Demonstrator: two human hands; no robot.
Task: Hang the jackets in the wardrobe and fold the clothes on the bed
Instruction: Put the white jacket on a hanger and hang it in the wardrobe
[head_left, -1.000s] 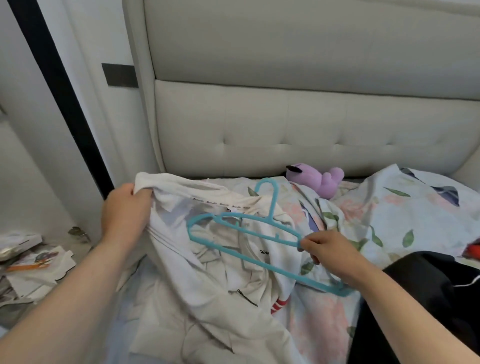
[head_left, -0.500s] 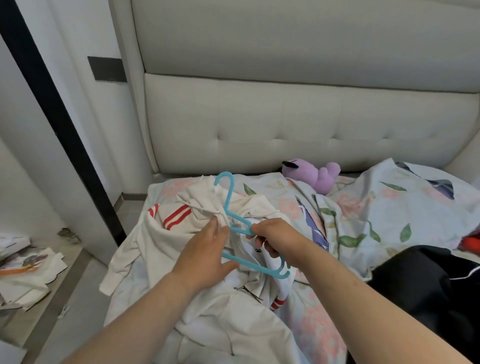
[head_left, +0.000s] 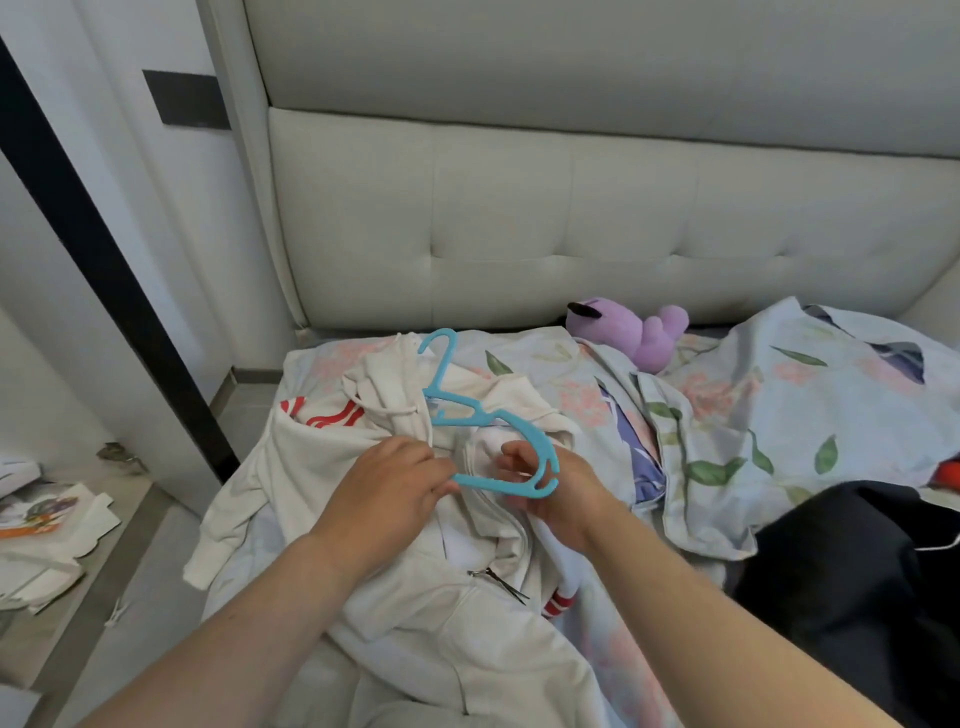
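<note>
**Head view.** Blue hanger (head_left: 540, 457) sits in the neck of the white jacket (head_left: 311, 457), left-centre on the bed (head_left: 779, 415), hook pointing far. 1.0 s ago it lay across the jacket, w/ the L hand out at the collar.

- L hand (head_left: 384, 483): now at centre, fingertips pinching the lower bar.
- R hand (head_left: 566, 493): fingers curled round the hanger's right end.
- Hanger's left arm is under cloth; right arm is bare.

Assessment: threading approx. half done, right shoulder next. Black garment (head_left: 857, 571), near right, not yet handled.
</note>
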